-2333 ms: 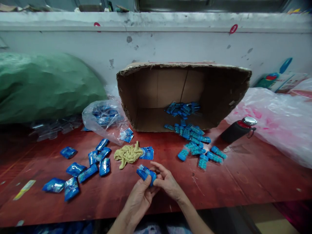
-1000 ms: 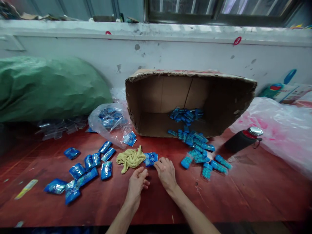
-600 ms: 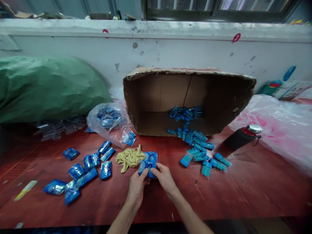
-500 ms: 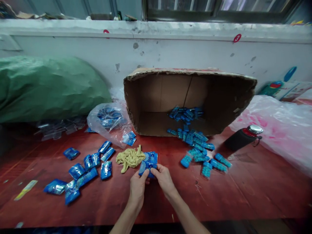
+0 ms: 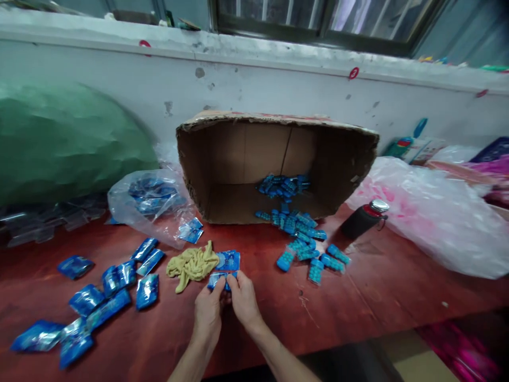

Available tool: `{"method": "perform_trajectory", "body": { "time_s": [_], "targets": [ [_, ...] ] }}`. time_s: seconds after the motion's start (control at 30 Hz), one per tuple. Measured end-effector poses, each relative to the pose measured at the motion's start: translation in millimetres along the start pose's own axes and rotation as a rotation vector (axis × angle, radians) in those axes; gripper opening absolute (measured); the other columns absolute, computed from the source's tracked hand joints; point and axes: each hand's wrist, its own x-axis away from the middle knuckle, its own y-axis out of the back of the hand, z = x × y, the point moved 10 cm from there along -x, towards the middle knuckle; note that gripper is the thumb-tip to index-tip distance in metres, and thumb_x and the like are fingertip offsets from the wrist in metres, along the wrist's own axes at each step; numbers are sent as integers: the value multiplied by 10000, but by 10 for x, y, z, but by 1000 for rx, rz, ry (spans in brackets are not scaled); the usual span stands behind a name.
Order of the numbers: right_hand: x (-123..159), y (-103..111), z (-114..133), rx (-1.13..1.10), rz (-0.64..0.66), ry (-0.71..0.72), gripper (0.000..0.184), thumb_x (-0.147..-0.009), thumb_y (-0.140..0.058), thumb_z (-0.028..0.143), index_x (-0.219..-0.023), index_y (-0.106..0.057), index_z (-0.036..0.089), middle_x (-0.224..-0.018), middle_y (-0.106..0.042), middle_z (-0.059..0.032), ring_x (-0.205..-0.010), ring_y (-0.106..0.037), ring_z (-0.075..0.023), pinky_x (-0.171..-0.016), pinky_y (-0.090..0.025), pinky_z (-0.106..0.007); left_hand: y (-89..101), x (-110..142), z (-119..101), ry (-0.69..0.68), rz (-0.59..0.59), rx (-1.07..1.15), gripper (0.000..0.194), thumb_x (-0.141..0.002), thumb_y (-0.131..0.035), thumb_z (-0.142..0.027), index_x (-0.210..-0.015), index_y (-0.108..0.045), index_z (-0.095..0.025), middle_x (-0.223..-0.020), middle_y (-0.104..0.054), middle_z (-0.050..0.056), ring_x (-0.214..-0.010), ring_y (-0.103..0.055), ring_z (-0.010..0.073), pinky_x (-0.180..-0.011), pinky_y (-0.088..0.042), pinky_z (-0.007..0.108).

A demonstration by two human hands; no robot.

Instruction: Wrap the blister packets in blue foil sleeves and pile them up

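Between my left hand (image 5: pixel 209 307) and my right hand (image 5: pixel 244 298) is a small blue packet (image 5: pixel 217 280), pinched by the thumbs and fingers of both. Just beyond it lie flat blue packets (image 5: pixel 229 260) on the red table. A crumpled yellow cloth (image 5: pixel 193 265) rests to the left of them. Farther left, several filled shiny blue packets (image 5: pixel 107 310) are scattered. To the right, several clear tubes of blue pieces with blue caps (image 5: pixel 304 246) spill from a cardboard box. My fingertips partly hide the held packet.
The cardboard box (image 5: pixel 226 204) lies on its side, opening toward me. A clear plastic bag (image 5: pixel 119 199) of blue packets stands left of it. At the right are a black bottle (image 5: pixel 358 222) and a large translucent bag (image 5: pixel 433 212); a green sack (image 5: pixel 71 143) fills the left back.
The view has turned to the right, so the scene sits farther left. Both hands still hold the blue packet, which now looks flatter and narrower between the fingers.
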Motion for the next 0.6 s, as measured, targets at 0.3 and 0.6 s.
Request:
{"method": "perform_trajectory", "body": {
  "time_s": [0.3, 0.6],
  "targets": [
    [7, 288, 239, 210, 93, 132, 373, -829, -421, 347, -508, -491, 171, -529, -418, 43, -530, -412, -98, -513, -323, -198, -31, 40, 110, 187, 134, -73, 175, -575, -711, -192, -648, -571, -118, -466, -589, 4, -399, -529, 96, -380, -413, 180],
    [-265, 1439, 94, 1202, -342, -18, 348, -830, -457, 303, -1148, -490, 164, -950, -535, -176, -845, -534, -303, -625, -399, -360, 43, 89, 289, 262, 73, 92, 162, -719, -603, -207, -609, -499, -148, -436, -535, -25, -401, -536, 87, -369, -435, 161]
  ]
}}
